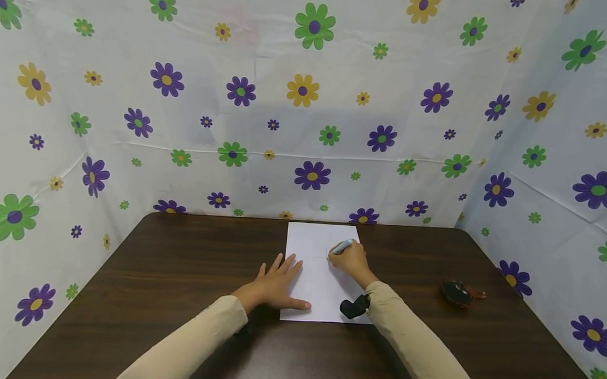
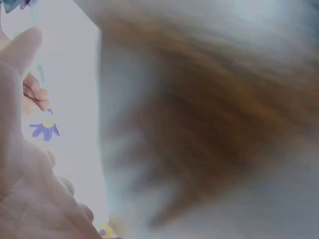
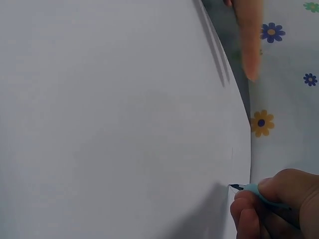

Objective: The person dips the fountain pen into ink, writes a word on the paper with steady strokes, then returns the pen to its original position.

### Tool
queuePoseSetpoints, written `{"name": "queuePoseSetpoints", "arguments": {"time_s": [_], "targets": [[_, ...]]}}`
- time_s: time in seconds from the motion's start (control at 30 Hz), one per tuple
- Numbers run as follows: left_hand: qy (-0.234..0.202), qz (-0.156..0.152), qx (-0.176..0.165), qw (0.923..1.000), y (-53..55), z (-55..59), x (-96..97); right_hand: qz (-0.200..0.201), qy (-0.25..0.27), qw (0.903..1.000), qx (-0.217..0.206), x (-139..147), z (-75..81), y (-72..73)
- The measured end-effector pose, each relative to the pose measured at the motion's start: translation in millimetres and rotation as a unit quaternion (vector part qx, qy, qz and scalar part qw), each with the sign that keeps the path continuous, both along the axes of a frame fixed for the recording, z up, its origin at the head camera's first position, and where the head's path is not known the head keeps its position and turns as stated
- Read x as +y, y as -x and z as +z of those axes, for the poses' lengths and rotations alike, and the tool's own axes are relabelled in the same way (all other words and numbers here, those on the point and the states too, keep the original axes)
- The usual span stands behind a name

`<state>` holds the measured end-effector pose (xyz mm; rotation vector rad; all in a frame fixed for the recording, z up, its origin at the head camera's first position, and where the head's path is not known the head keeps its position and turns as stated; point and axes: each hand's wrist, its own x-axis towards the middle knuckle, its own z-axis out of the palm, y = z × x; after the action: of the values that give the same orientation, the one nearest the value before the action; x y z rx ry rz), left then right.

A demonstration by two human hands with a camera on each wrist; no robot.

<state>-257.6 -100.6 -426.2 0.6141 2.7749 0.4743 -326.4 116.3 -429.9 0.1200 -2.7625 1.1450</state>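
Note:
A white sheet of paper [image 1: 315,285] lies on the dark wooden table, with thin faint lines near its upper middle. My right hand [image 1: 352,261] pinches a light blue pen [image 1: 343,246] over that part of the sheet. In the right wrist view the dark tip of the pen [image 3: 238,186] meets the paper beside a faint line. With fingers spread, my left hand [image 1: 275,286] rests on the sheet's left edge, thumb near the lower part. The left wrist view shows the left palm [image 2: 35,194] close up, and much of that view is blurred.
On the right of the brown table [image 1: 195,264] lies a small dark, rounded object [image 1: 457,293] with a reddish-brown end. A flower-patterned white cloth [image 1: 266,115] stands behind the table and along both sides. A black wrist device [image 1: 354,307] sits at my right cuff.

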Motion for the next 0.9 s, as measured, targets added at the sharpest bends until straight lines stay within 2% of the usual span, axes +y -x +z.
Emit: {"name": "queuePoseSetpoints", "arguments": {"time_s": [0.2, 0.37, 0.53, 0.9], "targets": [[0.027, -0.026, 0.003, 0.9993, 8.3, 0.6, 19.7, -0.002, -0.011, 0.9999, -0.005, 0, 1.6, 2.1], [0.035, -0.023, -0.007, 0.9991, 12.4, -0.5, 28.7, 0.000, -0.013, 0.9999, 0.001, 0, 0.7, 2.0], [0.041, -0.015, -0.022, 0.9988, 12.7, -2.4, 31.8, 0.000, -0.003, 1.0000, 0.002, 0, -0.4, 0.8], [0.057, -0.021, -0.013, 0.9981, 13.2, -5.7, 32.0, 0.002, 0.003, 0.9996, 0.027, 1, -5.5, -0.9]]}}
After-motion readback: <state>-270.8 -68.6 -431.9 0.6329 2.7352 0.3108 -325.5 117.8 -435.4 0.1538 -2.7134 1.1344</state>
